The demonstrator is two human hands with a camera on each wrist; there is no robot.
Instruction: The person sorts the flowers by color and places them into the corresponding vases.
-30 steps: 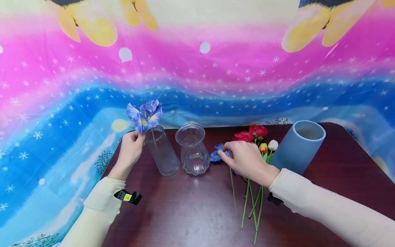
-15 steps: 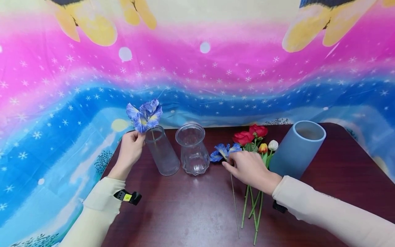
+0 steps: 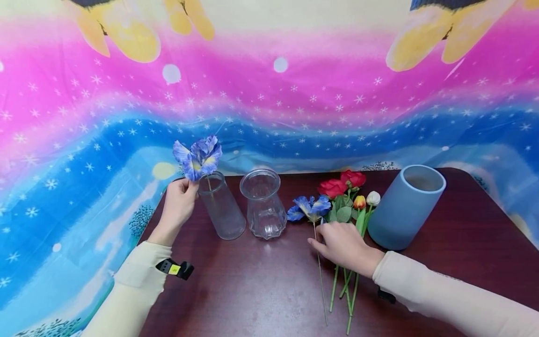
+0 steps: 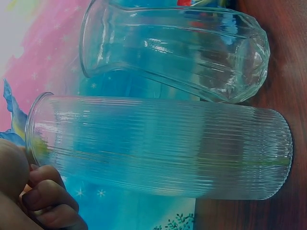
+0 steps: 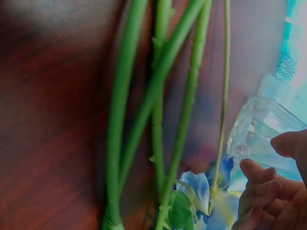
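My left hand [image 3: 178,201] pinches a blue-purple iris [image 3: 199,161] just under its bloom, at the rim of a ribbed clear glass vase [image 3: 223,215]. The iris stem runs down inside this vase, as the left wrist view shows. A second blue iris [image 3: 309,208] lies on the table, its thin stem pointing toward me. Over that stem hovers my right hand [image 3: 347,245]. In the right wrist view, the right thumb and loosely bent fingers [image 5: 261,191] stand apart with nothing between them, beside the thin stem [image 5: 224,96].
A flared clear glass vase [image 3: 266,210] stands between the hands. Red roses [image 3: 332,188], a yellow-red tulip [image 3: 360,202] and a white tulip [image 3: 373,198] lie with crossed green stems. A tall blue vase [image 3: 404,210] stands at the right of the brown table [image 3: 244,295].
My right hand has drawn back from the lying iris's bloom toward me, uncovering the bloom and some leaves. The left hand and its iris have stayed in place.
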